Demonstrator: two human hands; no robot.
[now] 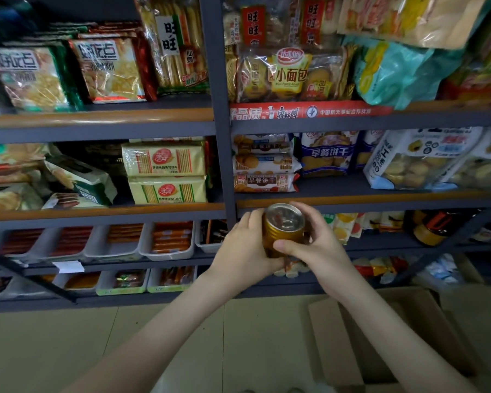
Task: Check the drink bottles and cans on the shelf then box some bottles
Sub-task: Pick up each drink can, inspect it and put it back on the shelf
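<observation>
A gold can (284,231) is held up in front of the shelf (352,201), not resting on it. It is gripped by the left hand (244,251) and the right hand (321,248), each grip curled round one side. It is tipped so its shiny silver top can be seen, likely for checking. It is round, hard metal with little ridges. A brown cardboard box (394,336) is set open on the floor (68,350), likely for bottles.

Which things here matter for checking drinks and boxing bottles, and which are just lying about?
Job: gold can, held in left hand and right hand; dark bottles on the right shelf; cardboard box on the floor.
Lying about: cracker packs, small bread bag, white snack trays.
</observation>
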